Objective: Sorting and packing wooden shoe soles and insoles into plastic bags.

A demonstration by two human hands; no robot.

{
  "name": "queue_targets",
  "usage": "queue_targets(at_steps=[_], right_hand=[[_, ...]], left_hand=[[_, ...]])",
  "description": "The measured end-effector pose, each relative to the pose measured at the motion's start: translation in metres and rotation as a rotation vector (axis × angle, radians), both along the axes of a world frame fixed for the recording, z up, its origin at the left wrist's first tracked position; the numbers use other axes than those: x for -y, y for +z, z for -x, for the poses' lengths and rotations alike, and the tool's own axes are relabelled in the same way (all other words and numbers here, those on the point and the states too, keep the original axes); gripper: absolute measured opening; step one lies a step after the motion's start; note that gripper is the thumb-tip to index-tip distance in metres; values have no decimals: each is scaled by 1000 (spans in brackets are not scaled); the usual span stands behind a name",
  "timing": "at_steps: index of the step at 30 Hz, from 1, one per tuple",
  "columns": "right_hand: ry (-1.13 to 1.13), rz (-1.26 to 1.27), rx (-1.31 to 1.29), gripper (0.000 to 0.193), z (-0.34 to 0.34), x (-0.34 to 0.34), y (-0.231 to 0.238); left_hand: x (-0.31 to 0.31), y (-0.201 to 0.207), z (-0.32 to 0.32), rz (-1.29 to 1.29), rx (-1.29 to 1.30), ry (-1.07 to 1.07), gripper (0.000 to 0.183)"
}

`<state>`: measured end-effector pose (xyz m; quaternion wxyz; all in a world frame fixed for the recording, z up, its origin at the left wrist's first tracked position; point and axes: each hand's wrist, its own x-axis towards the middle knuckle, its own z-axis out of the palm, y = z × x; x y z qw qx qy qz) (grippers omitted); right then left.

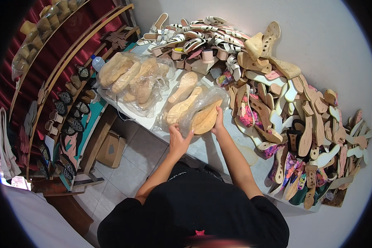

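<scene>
My right hand [218, 120] grips the right edge of a pale wooden shoe sole [205, 118], fingers and thumb closed round it. A clear plastic bag [189, 116] covers the sole's left side. My left hand [180, 139] is closed on the near edge of that bag, its thumb close to the sole's lower left side; the fingertips are partly lost in the crumpled plastic. Two more wooden soles lie just to the left, one [185, 105] beside the bag and another [184, 86] farther back.
A larger plastic bag [155, 101] of wooden soles sits on the white table [219, 151] at left. White strapped sandals [194, 37] pile up behind, and loose soles and floral wedges [248, 113] heap at right. Racks of shoes [74, 124] stand left, with a cardboard box [111, 149] on the floor.
</scene>
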<state>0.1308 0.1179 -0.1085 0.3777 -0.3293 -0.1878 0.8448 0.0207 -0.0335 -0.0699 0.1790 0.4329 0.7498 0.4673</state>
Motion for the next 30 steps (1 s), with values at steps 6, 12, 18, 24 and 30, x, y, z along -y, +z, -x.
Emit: queue_targets(at_steps=[6,12,18,24,30], right_hand=[[-36,84,-135,66,1,-19,8],[-58,149,-180,63,12,-17,16],[-30,59,-162,65,9,-17,5],[90,44,-27,66,1,-6,0],[139,-31,111,69,-9,-4,-18]], left_hand=[[-6,-50,-7,-64,198,-172,62],[-39,-42,-20,-13,321,46,36],[-9,-23,-36,-233,89,-104,21],[2,-30,-22,-425,170,-13,13],[-3,-34,-8,-298,945,128,39]])
